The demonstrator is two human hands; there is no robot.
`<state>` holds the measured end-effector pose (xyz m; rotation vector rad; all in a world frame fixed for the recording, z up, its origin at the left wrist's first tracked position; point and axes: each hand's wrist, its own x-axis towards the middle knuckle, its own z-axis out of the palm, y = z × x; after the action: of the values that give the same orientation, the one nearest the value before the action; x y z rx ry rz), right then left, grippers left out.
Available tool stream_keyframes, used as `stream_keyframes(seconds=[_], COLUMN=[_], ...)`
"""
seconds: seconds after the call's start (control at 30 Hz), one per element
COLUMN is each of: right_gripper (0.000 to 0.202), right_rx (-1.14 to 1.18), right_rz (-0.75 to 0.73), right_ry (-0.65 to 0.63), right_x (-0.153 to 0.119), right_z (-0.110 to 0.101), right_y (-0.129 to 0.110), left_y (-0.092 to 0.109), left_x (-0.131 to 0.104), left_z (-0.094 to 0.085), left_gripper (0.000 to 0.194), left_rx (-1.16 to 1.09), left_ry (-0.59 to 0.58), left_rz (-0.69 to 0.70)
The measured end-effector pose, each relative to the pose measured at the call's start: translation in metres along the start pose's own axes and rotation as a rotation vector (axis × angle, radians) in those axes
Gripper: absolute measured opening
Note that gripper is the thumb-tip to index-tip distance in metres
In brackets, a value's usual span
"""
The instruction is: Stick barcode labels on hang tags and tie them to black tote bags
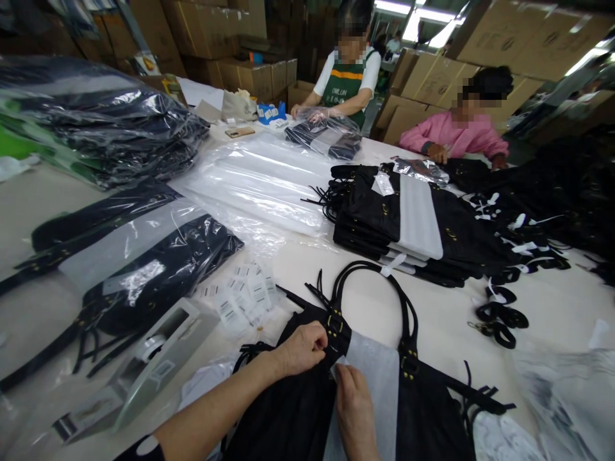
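A black handbag (302,410) with looped handles, gold-coloured hardware and a pale wrap (375,371) down its middle lies at the front of the table. Over the bag's upper left part, near a buckle, my left hand (302,349) is closed with its fingers curled; whatever it pinches is too small to make out. Just right of it, my right hand (354,403) pinches a small white tag (340,366) against the bag, beside the wrap's left edge. The two hands are apart.
Stacked black bags (365,218) lie behind the handbag, with clear plastic sleeves (259,179) to their left. Bagged goods (144,269), a tape dispenser (144,365) and barcode labels (245,294) are on the left. Black straps (500,314) lie right. Two people work across the table.
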<state>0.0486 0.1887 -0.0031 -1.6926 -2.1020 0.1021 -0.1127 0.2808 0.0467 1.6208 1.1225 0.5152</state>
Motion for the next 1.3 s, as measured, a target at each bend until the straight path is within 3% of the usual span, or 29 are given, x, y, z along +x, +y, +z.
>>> stream_keyframes(seconds=[0.27,0.53,0.73,0.93,1.3], right_gripper=[0.028,0.038,0.026,0.022,0.045], right_rx=[-0.028,-0.083,-0.022,0.052,0.183], right_rz=[-0.061,-0.032,-0.032,-0.062,0.136], right_ry=[-0.052,-0.052,-0.106,-0.138,-0.071], right_x=[0.008,0.014,0.015,0.006,-0.001], right_z=[0.006,0.008,0.002,-0.002,0.023], right_y=[0.013,0.011,0.013,0.018,0.022], left_y=[0.001,-0.003,-0.003,-0.001,0.001], left_x=[0.006,0.011,0.013,0.012,0.011], left_z=[0.002,0.014,0.027,0.025,0.026], left_gripper=[0.017,0.015,0.017,0.019,0.018], left_rx=[0.024,0.056,0.069,0.052,0.024], left_ry=[0.053,0.027,0.023,0.055,0.081], left_rz=[-0.026,-0.003,0.016,-0.014,-0.062])
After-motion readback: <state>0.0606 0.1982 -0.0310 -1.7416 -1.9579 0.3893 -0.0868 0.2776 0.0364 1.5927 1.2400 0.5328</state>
